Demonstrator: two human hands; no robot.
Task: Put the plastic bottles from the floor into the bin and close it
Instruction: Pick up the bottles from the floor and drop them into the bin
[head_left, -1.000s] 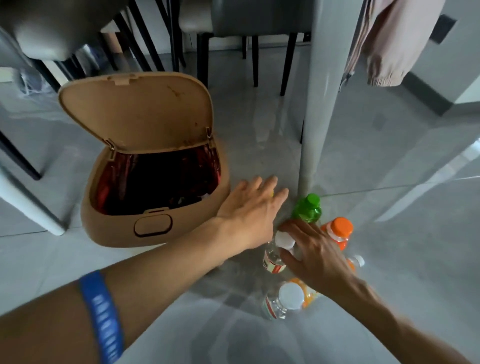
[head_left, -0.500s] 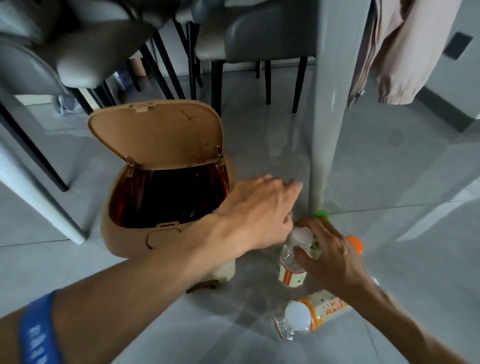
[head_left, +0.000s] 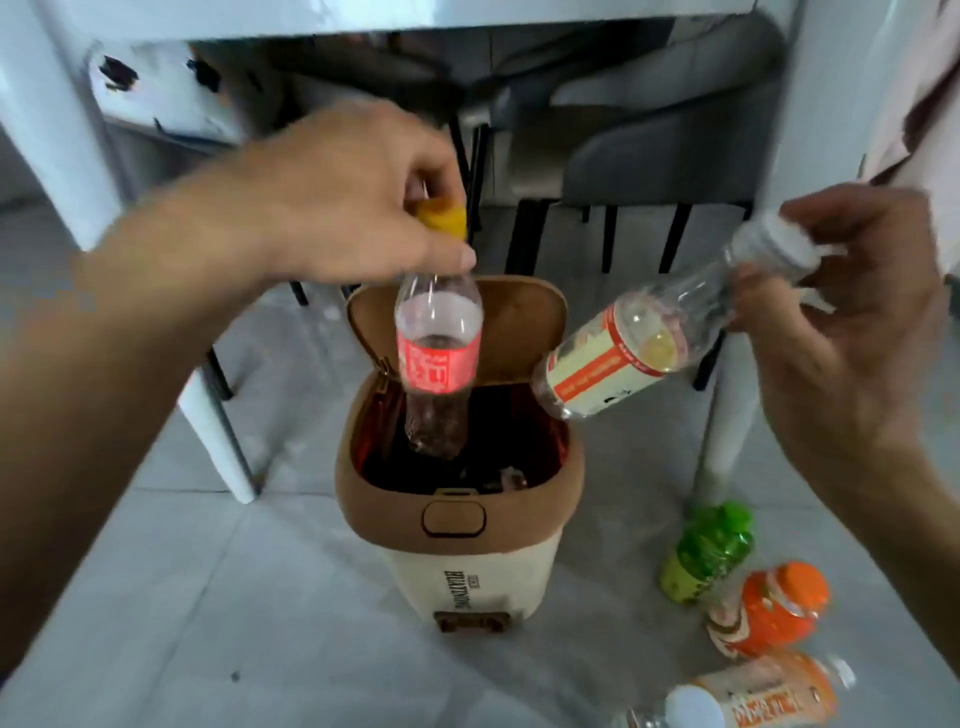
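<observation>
My left hand (head_left: 348, 208) holds a clear bottle with a red label and yellow cap (head_left: 439, 364) by its neck, upright, its base hanging over the open mouth of the tan bin (head_left: 457, 519). My right hand (head_left: 852, 312) grips the white-capped neck of a clear bottle with a cream and orange label (head_left: 623, 364), tilted with its base toward the bin. The bin's lid (head_left: 524, 332) stands raised behind. On the floor to the right stand a green bottle (head_left: 709, 551) and an orange bottle (head_left: 769, 608); another orange-labelled bottle (head_left: 748, 699) lies on its side.
White table legs (head_left: 748, 312) stand left and right of the bin, with the tabletop edge overhead. Grey chairs (head_left: 665, 150) with black legs sit behind. A pale garment (head_left: 924, 93) hangs at the upper right. The floor is glossy grey tile (head_left: 208, 597).
Both hands rose from the floor, each now holding a bottle above the bin. The view shifted so the bin sits centred and lower.
</observation>
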